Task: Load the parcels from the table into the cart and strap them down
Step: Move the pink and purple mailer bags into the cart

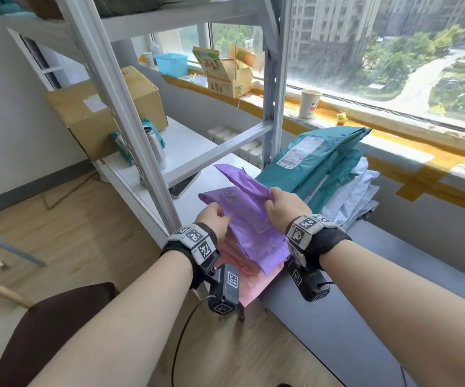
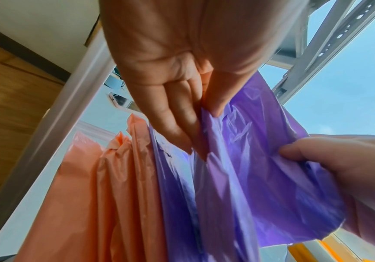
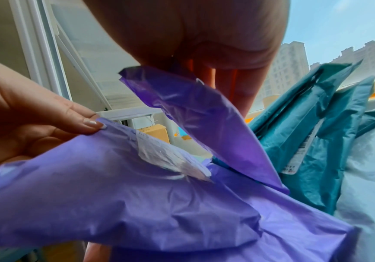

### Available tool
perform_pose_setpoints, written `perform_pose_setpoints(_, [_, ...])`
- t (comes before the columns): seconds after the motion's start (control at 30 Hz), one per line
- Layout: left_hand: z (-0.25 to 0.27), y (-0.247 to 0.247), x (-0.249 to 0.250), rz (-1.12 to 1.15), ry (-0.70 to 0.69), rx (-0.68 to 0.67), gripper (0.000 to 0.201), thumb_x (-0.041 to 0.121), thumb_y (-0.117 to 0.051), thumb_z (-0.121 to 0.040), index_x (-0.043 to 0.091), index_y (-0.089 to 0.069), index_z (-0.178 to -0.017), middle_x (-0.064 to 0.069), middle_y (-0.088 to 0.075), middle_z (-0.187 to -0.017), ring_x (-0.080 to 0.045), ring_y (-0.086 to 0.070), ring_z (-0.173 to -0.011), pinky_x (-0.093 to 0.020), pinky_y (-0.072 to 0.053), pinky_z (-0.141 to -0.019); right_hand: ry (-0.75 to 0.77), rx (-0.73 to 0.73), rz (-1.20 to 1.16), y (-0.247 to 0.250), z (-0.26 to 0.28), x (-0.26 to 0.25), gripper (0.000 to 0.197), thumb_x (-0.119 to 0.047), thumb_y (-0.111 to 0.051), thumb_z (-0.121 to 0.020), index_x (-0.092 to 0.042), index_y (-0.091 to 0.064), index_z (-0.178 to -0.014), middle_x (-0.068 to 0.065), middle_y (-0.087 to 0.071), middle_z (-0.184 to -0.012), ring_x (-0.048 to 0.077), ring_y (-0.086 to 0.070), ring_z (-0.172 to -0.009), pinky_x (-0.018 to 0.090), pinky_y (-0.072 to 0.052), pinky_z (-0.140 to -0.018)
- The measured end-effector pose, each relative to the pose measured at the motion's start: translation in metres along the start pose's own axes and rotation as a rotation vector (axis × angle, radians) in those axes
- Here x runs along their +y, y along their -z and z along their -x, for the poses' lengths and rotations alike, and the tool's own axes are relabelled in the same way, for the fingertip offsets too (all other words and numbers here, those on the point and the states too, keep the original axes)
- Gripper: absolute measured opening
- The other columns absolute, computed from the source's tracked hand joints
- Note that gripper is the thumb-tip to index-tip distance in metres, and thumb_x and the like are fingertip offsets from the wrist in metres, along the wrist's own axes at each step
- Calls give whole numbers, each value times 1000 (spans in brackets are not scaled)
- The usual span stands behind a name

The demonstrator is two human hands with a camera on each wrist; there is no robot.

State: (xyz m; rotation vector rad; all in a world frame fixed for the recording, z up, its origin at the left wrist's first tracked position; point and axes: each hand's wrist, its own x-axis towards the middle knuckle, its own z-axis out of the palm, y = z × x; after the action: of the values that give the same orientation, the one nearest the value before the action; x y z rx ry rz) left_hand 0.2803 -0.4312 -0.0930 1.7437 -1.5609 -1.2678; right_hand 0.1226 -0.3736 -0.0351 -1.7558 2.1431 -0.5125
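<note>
A wide window (image 1: 365, 51) fills the upper right of the head view, its sill patched with strips of yellow-brown tape, and a grey metal shelving rack (image 1: 130, 135) with perforated uprights rises through the upper left. Below them runs a smooth white table (image 1: 197, 174) that meets a matte grey ledge (image 1: 365, 275) at lower right.

At the centre of the frame both hands hold thin, crinkled purple plastic mailer bags (image 1: 249, 219). The left hand (image 1: 214, 220) pinches the left edge of the film between thumb and fingers; the left wrist view shows the thumb tip pressing into the glossy folds. The right hand (image 1: 283, 205) grips the right side, its fingers curled round a lifted purple flap. A wrinkled white label is stuck on the upper bag's face.

Under the purple bags lies a flat pink mailer bag (image 1: 250, 289), its corner hanging over the table's edge. Just right of centre is a slanted stack of teal mailer bags (image 1: 318, 160), the top one bearing a barcode label, resting on pale blue-white bags (image 1: 357, 191).

On the rack's shelf, at left, sits a brown cardboard box (image 1: 100, 113); a paper cup (image 1: 311, 103) with a printed face stands on the sill.
</note>
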Motion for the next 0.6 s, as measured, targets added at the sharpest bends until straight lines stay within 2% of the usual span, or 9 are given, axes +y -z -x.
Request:
perform_pose_setpoints(0.07, [0, 6, -1, -9, -48, 35, 20, 21, -56, -82, 22, -42, -68, -27, -64, -100, -41, -66, -93, -52, -55, -82, -5, 33, 3, 4, 7, -6, 11, -19, -34, -96, -12, -38, -88, 18, -62, -103, 32, -57, -94, 30, -34, -68])
perform_pose_setpoints(0.17, [15, 19, 6, -10, -95, 43, 21, 19, -56, -83, 22, -42, -68, -27, -64, -96, -41, -66, -90, -49, -56, -80, -21, 78, 8, 13, 19, -13, 12, -18, -35, -95, -11, -43, -91, 20, -61, -106, 33, -58, -97, 29, -34, -69])
perform_pose_setpoints(0.23, [40, 30, 21, -35, -140, 68, 27, 17, -55, -88, 20, -39, -66, -18, -61, -82, -33, -64, -79, -31, -57, -71, -36, 110, 5, 21, 27, -16, 20, -19, -35, -95, -6, -49, -101, 20, -62, -107, 33, -58, -98, 31, -37, -71])
perform_pose_setpoints(0.27, [49, 34, 26, -70, -162, 80, 31, 17, -53, -91, 18, -36, -64, -10, -54, -71, -28, -59, -72, -26, -52, -63, -46, 128, -2, 24, 32, -17, 23, -19, -35, -95, -5, -51, -104, 20, -62, -107, 33, -58, -99, 32, -39, -73])
perform_pose_setpoints(0.3, [55, 38, 30, -80, -198, 95, 33, 17, -52, -92, 17, -34, -64, -4, -47, -65, -26, -53, -69, -26, -46, -62, -58, 151, -7, 29, 38, -18, 24, -20, -35, -96, -5, -51, -107, 19, -62, -107, 33, -58, -99, 32, -39, -74])
perform_pose_setpoints(0.33, [60, 39, 32, -88, -230, 86, 34, 17, -52, -92, 17, -34, -63, -2, -43, -64, -26, -51, -70, -29, -46, -65, -76, 174, -9, 32, 44, -17, 25, -20, -36, -96, -6, -52, -107, 19, -62, -107, 33, -58, -99, 32, -39, -74])
perform_pose_setpoints(0.4, [70, 34, 40, -30, -272, 19, 32, 15, -53, -92, 17, -35, -65, -5, -44, -67, -29, -56, -68, -41, -54, -72, -121, 217, -18, 39, 58, -11, 26, -22, -36, -95, -7, -52, -108, 17, -63, -107, 32, -59, -99, 32, -41, -75])
perform_pose_setpoints(0.5, [80, 18, 52, -16, -328, -44, 33, 11, -52, -92, 15, -34, -65, -6, -43, -66, -26, -55, -61, -36, -54, -62, -210, 262, -19, 49, 86, 6, 26, -23, -35, -94, -9, -53, -107, 15, -64, -106, 32, -60, -98, 34, -44, -79])
perform_pose_setpoints(0.6, [91, -5, 67, -76, -414, -124, 33, 15, -55, -90, 17, -35, -63, -7, -47, -66, -38, -64, -78, -49, -56, -77, -296, 289, -22, 61, 120, 29, 26, -21, -35, -93, -10, -53, -108, 14, -65, -105, 32, -61, -98, 33, -44, -78])
